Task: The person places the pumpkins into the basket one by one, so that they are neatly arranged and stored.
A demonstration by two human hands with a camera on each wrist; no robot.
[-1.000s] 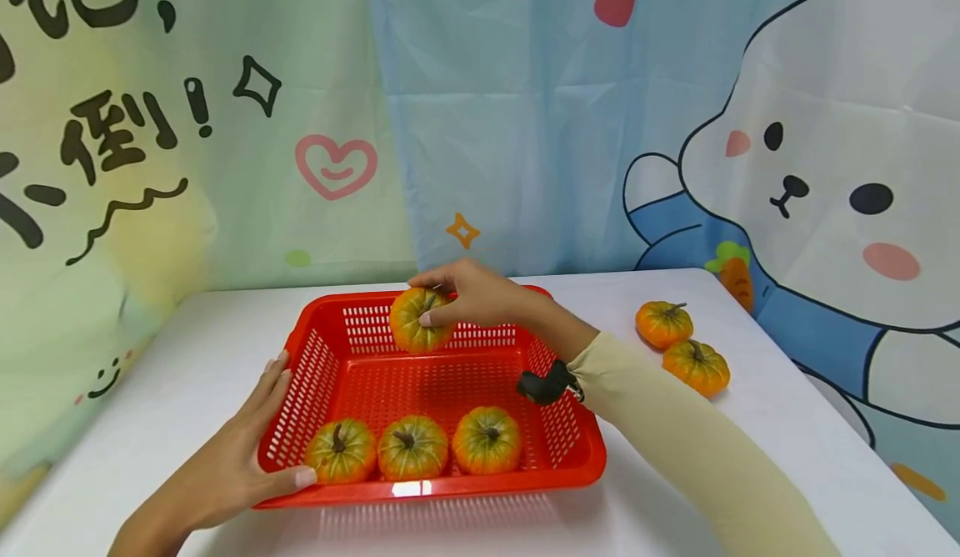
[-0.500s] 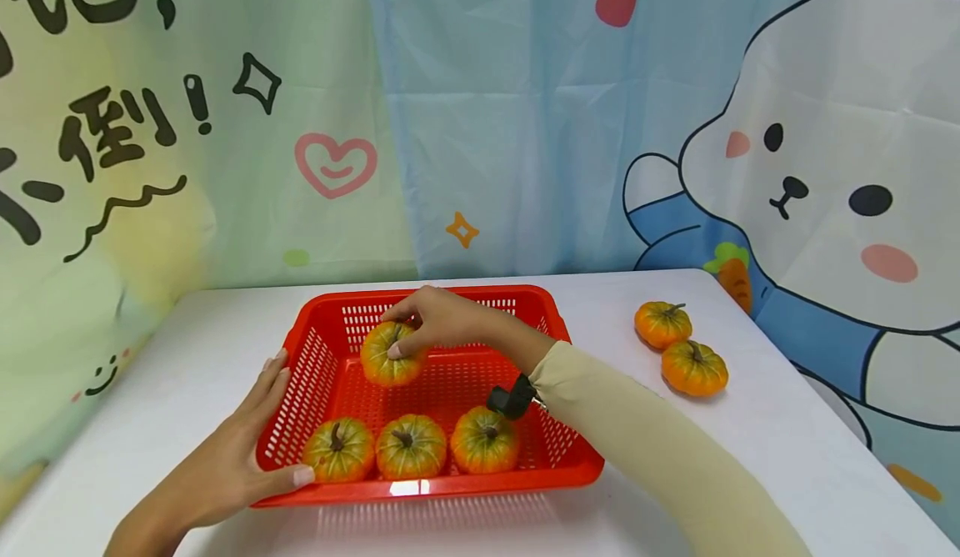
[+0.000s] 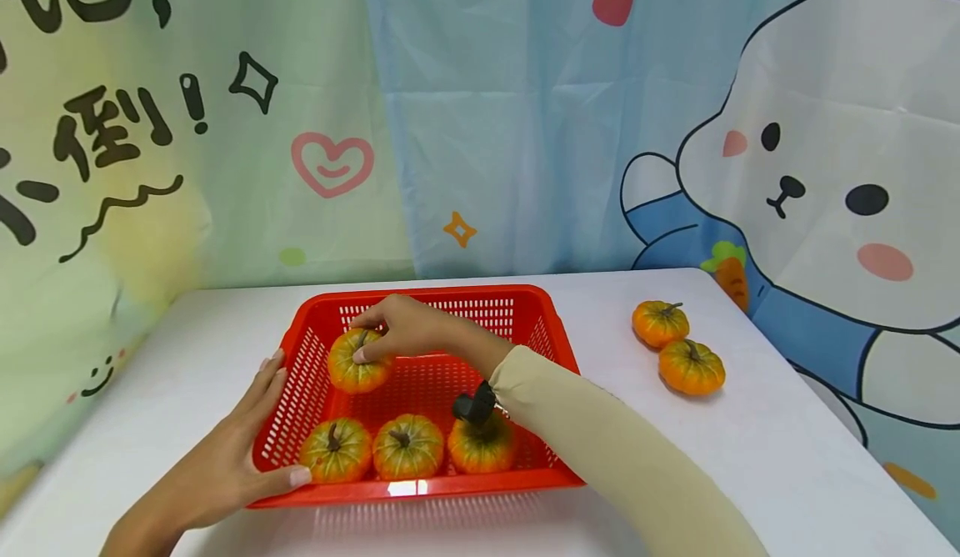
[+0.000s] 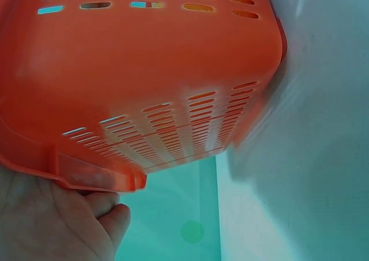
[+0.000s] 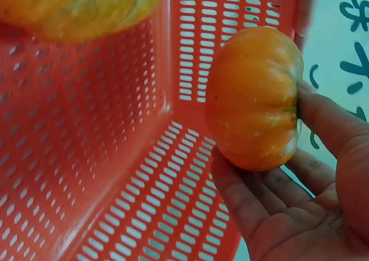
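A red plastic basket [image 3: 525, 482] with slotted walls stands on the white table. My left hand [image 3: 225, 461] holds its left front corner, thumb over the front rim and fingers along the left side; the left wrist view shows those fingers [image 4: 112, 215] at the rim. Inside the basket's back left part, my right hand [image 3: 408, 326] grips a small orange pumpkin [image 3: 352, 369] between thumb and fingers, as the right wrist view shows the pumpkin [image 5: 253, 99] from its side. Along the front wall sit a left pumpkin [image 3: 337, 450], a middle pumpkin [image 3: 409, 449] and a right pumpkin [image 3: 480, 450].
Two more pumpkins lie on the table right of the basket, the far pumpkin [image 3: 658, 323] close against the near pumpkin [image 3: 692, 368]. A black wrist device [image 3: 476, 405] on the right arm overlaps the front right pumpkin. A printed curtain [image 3: 480, 123] hangs behind the table.
My right hand has carried its pumpkin from the basket's back rim leftward and toward me, down into the back left part. The left hand has stayed on the corner.
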